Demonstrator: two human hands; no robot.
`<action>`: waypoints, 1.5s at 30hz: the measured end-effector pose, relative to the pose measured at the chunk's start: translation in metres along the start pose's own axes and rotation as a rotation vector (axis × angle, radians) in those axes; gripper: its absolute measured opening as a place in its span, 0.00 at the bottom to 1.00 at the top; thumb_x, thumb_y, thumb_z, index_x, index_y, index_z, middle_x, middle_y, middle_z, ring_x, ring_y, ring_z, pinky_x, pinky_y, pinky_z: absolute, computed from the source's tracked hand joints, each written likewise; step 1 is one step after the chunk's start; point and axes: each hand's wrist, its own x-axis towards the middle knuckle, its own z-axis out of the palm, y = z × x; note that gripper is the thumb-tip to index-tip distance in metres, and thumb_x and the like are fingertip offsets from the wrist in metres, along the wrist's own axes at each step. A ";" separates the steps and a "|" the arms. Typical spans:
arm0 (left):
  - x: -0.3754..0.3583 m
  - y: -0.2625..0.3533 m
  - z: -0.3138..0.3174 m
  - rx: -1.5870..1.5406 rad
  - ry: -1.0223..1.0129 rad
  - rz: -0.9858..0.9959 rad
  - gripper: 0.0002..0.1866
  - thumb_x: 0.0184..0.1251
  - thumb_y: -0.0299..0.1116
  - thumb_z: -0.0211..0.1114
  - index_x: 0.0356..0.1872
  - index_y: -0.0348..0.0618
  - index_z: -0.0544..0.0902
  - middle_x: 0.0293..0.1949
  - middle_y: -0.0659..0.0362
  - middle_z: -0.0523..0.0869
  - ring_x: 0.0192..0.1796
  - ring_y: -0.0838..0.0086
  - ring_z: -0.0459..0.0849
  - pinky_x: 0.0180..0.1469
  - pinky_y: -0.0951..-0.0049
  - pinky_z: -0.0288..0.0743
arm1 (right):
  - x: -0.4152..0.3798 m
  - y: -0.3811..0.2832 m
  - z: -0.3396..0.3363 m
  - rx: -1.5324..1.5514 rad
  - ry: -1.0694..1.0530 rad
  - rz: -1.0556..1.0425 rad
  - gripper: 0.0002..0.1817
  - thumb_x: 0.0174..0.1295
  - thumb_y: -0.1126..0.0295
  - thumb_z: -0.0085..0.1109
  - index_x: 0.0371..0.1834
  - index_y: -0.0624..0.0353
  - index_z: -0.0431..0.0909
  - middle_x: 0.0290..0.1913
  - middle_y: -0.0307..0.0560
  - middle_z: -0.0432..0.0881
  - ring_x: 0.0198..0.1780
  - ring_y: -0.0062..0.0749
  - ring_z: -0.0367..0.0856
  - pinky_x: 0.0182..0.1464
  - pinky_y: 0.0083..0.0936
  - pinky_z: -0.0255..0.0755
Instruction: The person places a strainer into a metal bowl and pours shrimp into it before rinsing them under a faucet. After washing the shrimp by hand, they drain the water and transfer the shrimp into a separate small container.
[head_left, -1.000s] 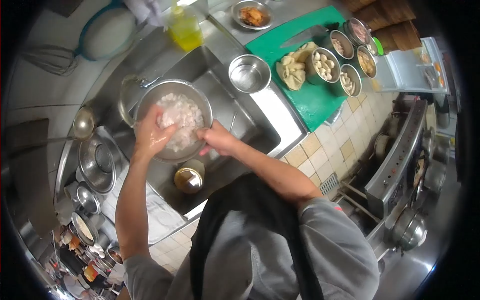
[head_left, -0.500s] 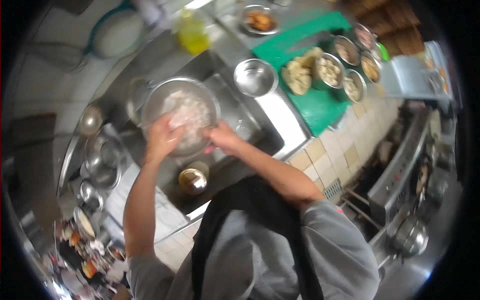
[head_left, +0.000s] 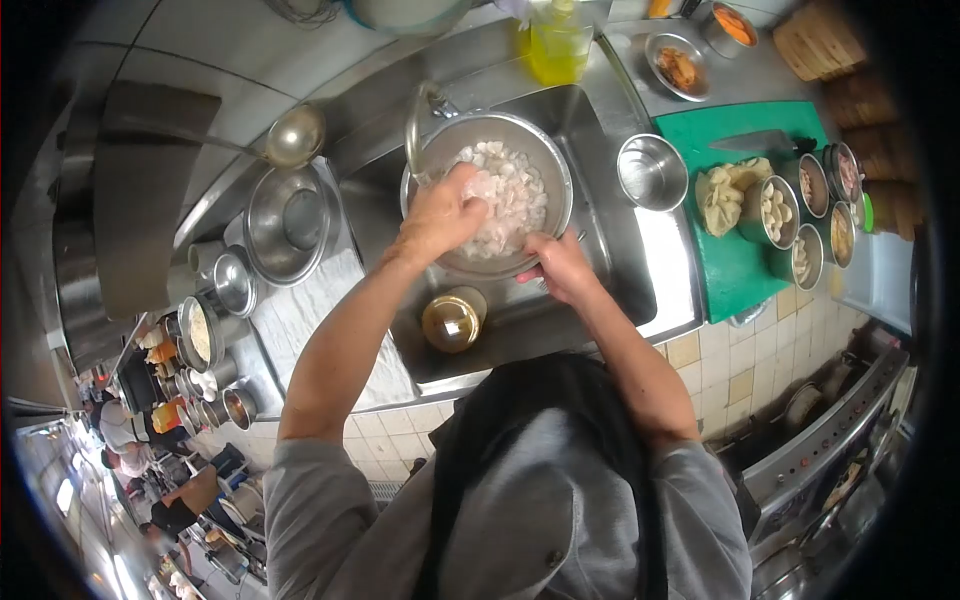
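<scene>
A round metal bowl sits over the sink, below the faucet. Inside it lies a heap of pale, pinkish-white raw pieces, chopped or peeled; their exact kind I cannot make out. My left hand reaches over the bowl's left side, its fingers curled among the pieces with some against the thumb; the fingertips are partly hidden. My right hand grips the bowl's near right rim, thumb on the inside. In the sink, a gold-toned round container stands just in front of the bowl.
On the right, a green board bears a knife, a crumpled cloth and several metal cups of food. An empty metal pot stands on the sink's right edge. Left are steel bowls and a ladle; a stove stands lower right.
The view has turned and shifted, moving the sink and bowl rightward in the picture, and is sharper now. My left hand has moved within the bowl; my right hand stays on its rim.
</scene>
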 end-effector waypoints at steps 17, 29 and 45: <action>-0.006 -0.003 -0.007 0.337 -0.002 0.298 0.26 0.66 0.31 0.68 0.67 0.50 0.78 0.68 0.45 0.79 0.61 0.49 0.87 0.58 0.48 0.84 | 0.000 0.005 -0.008 0.019 0.047 -0.009 0.24 0.67 0.75 0.58 0.63 0.78 0.75 0.51 0.60 0.86 0.40 0.40 0.89 0.27 0.30 0.88; 0.041 -0.013 0.001 0.134 -0.229 -0.142 0.36 0.69 0.52 0.70 0.75 0.51 0.73 0.62 0.38 0.85 0.65 0.43 0.84 0.67 0.51 0.79 | -0.001 0.007 -0.007 0.011 0.011 0.022 0.22 0.65 0.74 0.57 0.61 0.76 0.75 0.46 0.55 0.85 0.38 0.37 0.88 0.27 0.28 0.86; 0.046 -0.012 0.043 0.506 -0.097 0.061 0.32 0.62 0.47 0.75 0.68 0.50 0.79 0.66 0.45 0.83 0.63 0.48 0.86 0.64 0.50 0.81 | -0.007 0.011 -0.005 -0.095 -0.010 0.027 0.26 0.68 0.75 0.55 0.69 0.72 0.71 0.52 0.58 0.86 0.43 0.42 0.90 0.28 0.30 0.87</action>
